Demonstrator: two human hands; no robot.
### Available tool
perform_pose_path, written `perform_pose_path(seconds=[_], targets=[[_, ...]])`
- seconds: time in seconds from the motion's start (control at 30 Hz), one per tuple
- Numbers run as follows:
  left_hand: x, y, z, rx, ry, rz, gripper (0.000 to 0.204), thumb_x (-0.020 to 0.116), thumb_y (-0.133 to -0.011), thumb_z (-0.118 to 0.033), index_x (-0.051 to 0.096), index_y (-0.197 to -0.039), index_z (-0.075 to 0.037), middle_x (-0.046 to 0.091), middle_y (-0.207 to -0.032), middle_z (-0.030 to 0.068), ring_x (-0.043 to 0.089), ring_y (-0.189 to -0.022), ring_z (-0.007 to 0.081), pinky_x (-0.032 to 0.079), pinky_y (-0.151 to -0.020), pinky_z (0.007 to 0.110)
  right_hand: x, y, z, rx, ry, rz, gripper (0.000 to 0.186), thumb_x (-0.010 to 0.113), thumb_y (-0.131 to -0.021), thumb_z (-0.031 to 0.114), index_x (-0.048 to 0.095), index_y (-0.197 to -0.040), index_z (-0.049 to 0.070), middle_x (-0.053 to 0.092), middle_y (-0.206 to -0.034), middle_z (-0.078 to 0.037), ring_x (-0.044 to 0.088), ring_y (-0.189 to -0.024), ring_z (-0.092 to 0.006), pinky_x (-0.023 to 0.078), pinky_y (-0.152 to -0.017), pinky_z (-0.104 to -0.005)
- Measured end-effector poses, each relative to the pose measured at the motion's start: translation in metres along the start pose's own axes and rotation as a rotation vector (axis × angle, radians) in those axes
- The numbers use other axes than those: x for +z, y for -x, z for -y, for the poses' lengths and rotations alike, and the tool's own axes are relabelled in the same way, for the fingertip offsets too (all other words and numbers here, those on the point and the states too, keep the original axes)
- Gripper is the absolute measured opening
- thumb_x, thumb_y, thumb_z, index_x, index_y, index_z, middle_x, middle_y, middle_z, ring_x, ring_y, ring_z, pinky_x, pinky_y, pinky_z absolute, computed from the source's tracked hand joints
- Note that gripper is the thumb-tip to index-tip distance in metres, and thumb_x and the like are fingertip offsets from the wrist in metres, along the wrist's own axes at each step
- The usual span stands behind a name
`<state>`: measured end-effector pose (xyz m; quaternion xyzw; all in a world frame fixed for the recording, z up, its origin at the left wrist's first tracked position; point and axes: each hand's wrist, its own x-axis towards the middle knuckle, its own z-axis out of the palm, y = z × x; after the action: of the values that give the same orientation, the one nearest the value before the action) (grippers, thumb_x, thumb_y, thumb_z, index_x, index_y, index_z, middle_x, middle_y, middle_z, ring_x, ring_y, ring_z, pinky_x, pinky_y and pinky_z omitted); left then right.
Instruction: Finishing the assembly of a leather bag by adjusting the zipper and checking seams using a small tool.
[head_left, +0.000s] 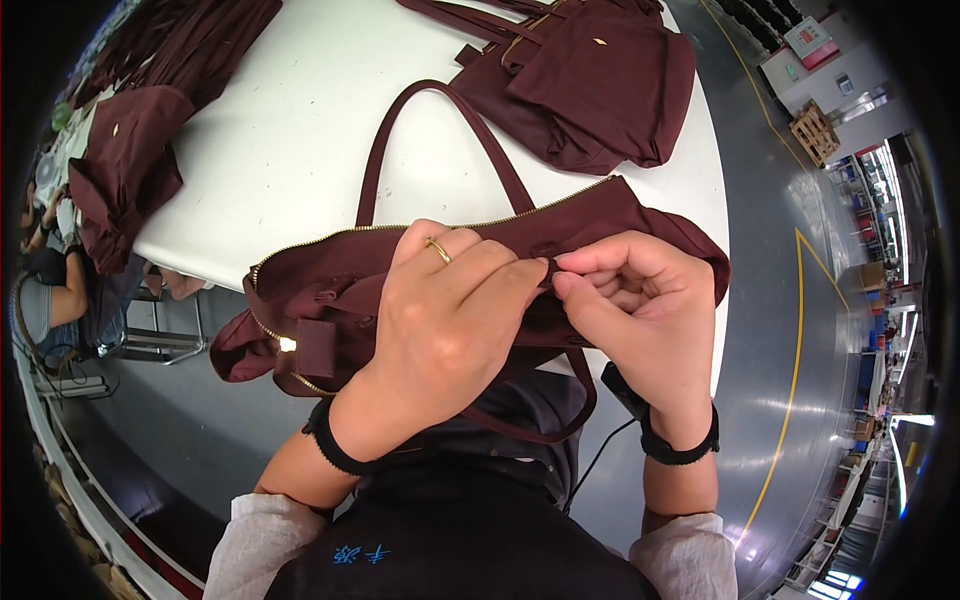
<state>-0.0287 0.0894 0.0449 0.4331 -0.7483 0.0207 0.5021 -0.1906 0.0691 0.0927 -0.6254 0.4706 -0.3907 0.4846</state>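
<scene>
A maroon fabric handbag (630,215) lies across the near edge of the white table, its gold-toothed zipper open along the top. One handle loops out over the table and the other hangs toward my lap. My left hand (445,300), with a ring on one finger, is closed at the bag's opening. Thumb and forefinger of my right hand (635,300) pinch together right beside the left fingertips. Between them shows a small dark bit, perhaps thread or the bag's fabric; its kind is too small to tell. A square maroon tab (317,348) sits near the zipper's left end.
Another maroon bag (610,90) lies at the far right of the white table (290,130). More maroon bags (135,130) are heaped at the far left, where another person (60,290) sits. A metal stool frame (165,335) stands at left. Yellow lines mark the grey floor (760,330) at right.
</scene>
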Motion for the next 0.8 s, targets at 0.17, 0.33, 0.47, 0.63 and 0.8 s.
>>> perform_pose_path(seconds=[0.17, 0.33, 0.47, 0.63, 0.8], targets=[[0.001, 0.000, 0.000, 0.006, 0.002, 0.001, 0.026, 0.073, -0.060, 0.003, 0.067, -0.085, -0.003, 0.061, -0.073, 0.0032, 0.056, -0.064, 0.0192, 0.039, -0.064, 0.032, -0.001, -0.001, -0.001, 0.011, 0.034, 0.001, 0.006, 0.069, -0.076, -0.002, 0.067, -0.081, -0.003, 0.067, -0.072, -0.003, 0.061, -0.064, -0.0033, 0.050, -0.059, -0.0172], [0.001, -0.001, 0.000, 0.029, 0.000, 0.007, 0.023, 0.069, -0.062, 0.001, 0.066, -0.084, -0.002, 0.058, -0.072, 0.0036, 0.054, -0.063, 0.0188, 0.039, -0.064, 0.032, -0.006, -0.002, -0.004, -0.009, 0.038, 0.025, 0.005, 0.069, -0.077, -0.002, 0.068, -0.081, -0.004, 0.068, -0.074, -0.005, 0.062, -0.066, -0.0040, 0.050, -0.061, -0.0175], [-0.001, -0.001, -0.001, 0.000, 0.011, 0.032, 0.027, 0.073, -0.060, 0.003, 0.067, -0.085, -0.003, 0.061, -0.073, 0.0034, 0.056, -0.064, 0.0192, 0.039, -0.064, 0.032, -0.010, -0.004, 0.001, 0.053, -0.020, 0.062, 0.006, 0.067, -0.079, -0.002, 0.068, -0.084, -0.005, 0.069, -0.077, -0.006, 0.062, -0.068, -0.0043, 0.050, -0.062, -0.0177], [0.000, 0.000, 0.000, -0.004, 0.010, 0.021, 0.026, 0.073, -0.060, 0.003, 0.067, -0.085, -0.003, 0.061, -0.073, 0.0035, 0.056, -0.064, 0.0193, 0.039, -0.064, 0.032, -0.010, -0.005, 0.001, 0.079, -0.061, 0.088, 0.006, 0.066, -0.080, -0.003, 0.068, -0.085, -0.006, 0.069, -0.077, -0.006, 0.062, -0.068, -0.0042, 0.050, -0.062, -0.0175], [0.000, -0.001, 0.000, -0.002, 0.009, 0.017, 0.026, 0.073, -0.060, 0.003, 0.067, -0.085, -0.003, 0.061, -0.073, 0.0036, 0.057, -0.065, 0.0194, 0.039, -0.064, 0.032, -0.007, -0.006, -0.002, 0.064, -0.081, 0.087, 0.003, 0.067, -0.080, -0.002, 0.067, -0.082, -0.005, 0.067, -0.074, -0.004, 0.060, -0.066, -0.0032, 0.048, -0.060, -0.0171]])
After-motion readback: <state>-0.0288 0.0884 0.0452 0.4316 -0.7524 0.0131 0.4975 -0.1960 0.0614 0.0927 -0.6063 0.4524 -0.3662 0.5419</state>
